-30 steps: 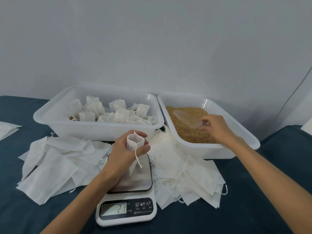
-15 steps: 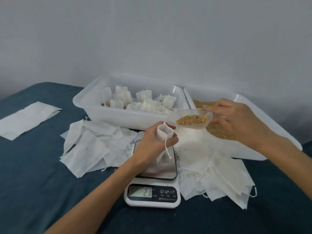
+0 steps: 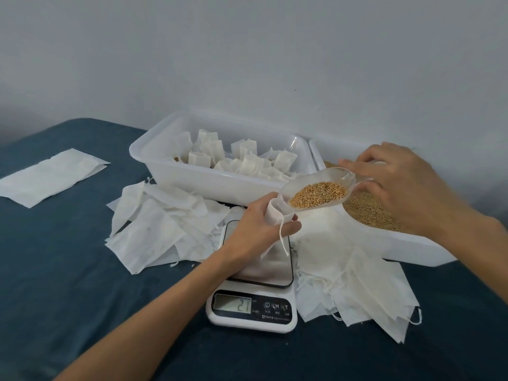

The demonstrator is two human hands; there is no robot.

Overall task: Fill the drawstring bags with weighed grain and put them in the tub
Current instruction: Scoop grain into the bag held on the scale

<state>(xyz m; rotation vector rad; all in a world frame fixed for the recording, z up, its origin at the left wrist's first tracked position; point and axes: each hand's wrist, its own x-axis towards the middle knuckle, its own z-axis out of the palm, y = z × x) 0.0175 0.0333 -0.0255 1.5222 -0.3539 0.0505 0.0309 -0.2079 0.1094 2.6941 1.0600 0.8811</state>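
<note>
scoop [image 3: 316, 192] now at bag [image 3: 275, 215] mouth; dark blue tabletop [image 3: 68, 270], grey wall [image 3: 247, 50].

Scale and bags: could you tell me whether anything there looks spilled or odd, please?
No grain looks spilled. One oddity: the scale reads 21 while the left hand holds the bag over its platform, so the hand may be adding weight.

The scale [image 3: 251, 309] display reads "21"; its button labels are too blurred.
</note>
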